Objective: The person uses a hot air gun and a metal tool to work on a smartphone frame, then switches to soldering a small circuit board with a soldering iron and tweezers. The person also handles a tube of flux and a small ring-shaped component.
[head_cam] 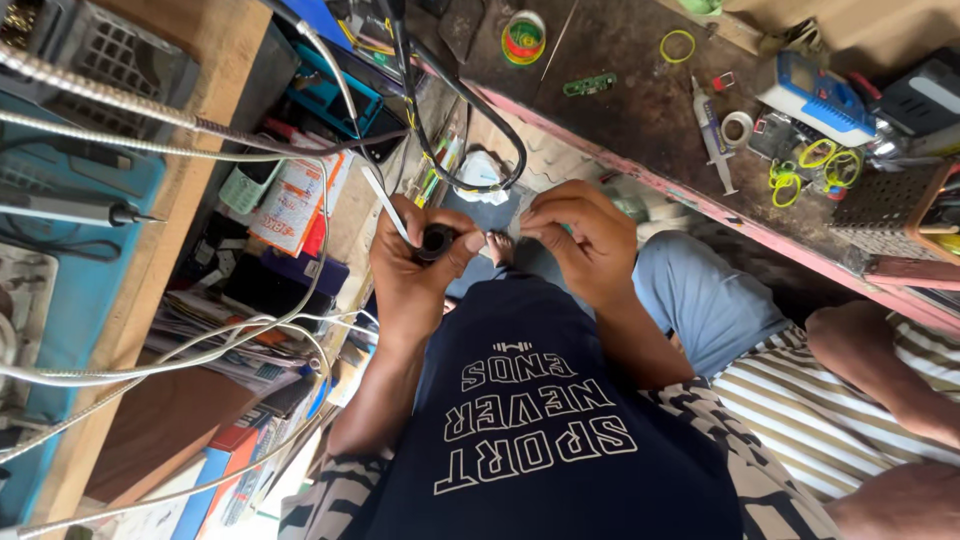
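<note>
My left hand (415, 270) is closed around a small black round part (437, 241), held up in front of my dark blue printed shirt. A white cable (385, 205) runs from the part up across my fingers. Close beside it, my right hand (580, 240) has its fingers curled, with fingertips pinching something small that I cannot make out. A black cable loop (490, 130) hangs just above both hands. A white crumpled cloth (482, 172) lies beyond them.
A dark workbench with a pink edge (640, 160) carries tape rolls, a syringe (712, 135), a blue meter (815, 95) and yellow rings. Left are shelves with boxes, papers and grey cables (150, 120). Another person's arm (880, 370) in a striped shirt sits right.
</note>
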